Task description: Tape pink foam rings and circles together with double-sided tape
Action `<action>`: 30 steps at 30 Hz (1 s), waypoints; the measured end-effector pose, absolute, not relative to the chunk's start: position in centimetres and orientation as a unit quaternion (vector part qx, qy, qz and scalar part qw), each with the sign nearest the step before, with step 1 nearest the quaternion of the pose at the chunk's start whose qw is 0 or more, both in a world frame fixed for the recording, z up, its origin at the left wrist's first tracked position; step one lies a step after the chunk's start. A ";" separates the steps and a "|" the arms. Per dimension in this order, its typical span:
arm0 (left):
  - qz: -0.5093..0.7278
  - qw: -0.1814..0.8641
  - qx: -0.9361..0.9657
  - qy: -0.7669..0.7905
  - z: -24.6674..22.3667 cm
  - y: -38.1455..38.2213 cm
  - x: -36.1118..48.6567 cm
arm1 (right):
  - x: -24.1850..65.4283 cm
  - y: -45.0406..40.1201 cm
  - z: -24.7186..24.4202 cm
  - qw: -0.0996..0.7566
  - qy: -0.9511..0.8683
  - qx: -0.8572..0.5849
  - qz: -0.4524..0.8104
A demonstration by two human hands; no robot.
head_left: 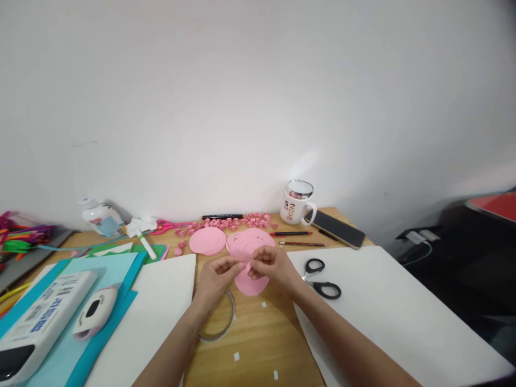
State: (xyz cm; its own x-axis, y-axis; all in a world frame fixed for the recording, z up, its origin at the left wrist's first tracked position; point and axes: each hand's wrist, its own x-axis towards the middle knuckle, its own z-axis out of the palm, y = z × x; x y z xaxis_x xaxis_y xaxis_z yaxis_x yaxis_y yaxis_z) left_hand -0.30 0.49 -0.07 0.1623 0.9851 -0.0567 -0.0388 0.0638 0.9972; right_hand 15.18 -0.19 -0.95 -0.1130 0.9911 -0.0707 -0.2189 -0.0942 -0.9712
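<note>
My left hand [220, 277] and my right hand [272, 266] meet over the middle of the table, both with fingers pinched together. Between their fingertips is a small piece of pink paper [248, 265], its exact shape partly hidden by the fingers. Just below and behind it lies a pink paper circle [252, 285]. More pink paper circles [256, 237] overlap beyond my hands, and another stack of circles [207, 240] sits to their left. Several small rolled pink paper pieces [229, 223] are heaped along the back. A roll of tape [233, 314] lies beside my left wrist.
Black-handled scissors [328, 290] rest on white paper at right. A white mug [296, 207], a phone [338, 230] and a pencil [302, 244] are behind. On the left are teal sheets [115, 322], a white box [48, 317], a white correction-tape-like item [95, 313] and a bottle [101, 217].
</note>
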 end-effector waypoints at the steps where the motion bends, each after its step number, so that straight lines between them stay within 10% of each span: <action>1: 0.446 0.570 0.516 0.459 -0.1 0.5 -0.3 | 15.1 -0.2 -1.0 0.513 -0.444 -0.434 0.593; 30: 0.480 0.548 0.499 0.470 0.1 0.4 -0.2 | 14.9 -0.2 -1.7 0.494 -0.548 -0.394 0.548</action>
State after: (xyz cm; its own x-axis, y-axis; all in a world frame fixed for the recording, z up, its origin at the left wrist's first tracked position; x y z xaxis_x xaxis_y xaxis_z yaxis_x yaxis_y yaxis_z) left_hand -0.23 0.38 0.14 0.0980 0.9946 -0.0355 -0.0570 0.0412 0.9975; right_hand 14.92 -0.22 -1.70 -0.2011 0.9735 0.1086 -0.1097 0.0878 -0.9901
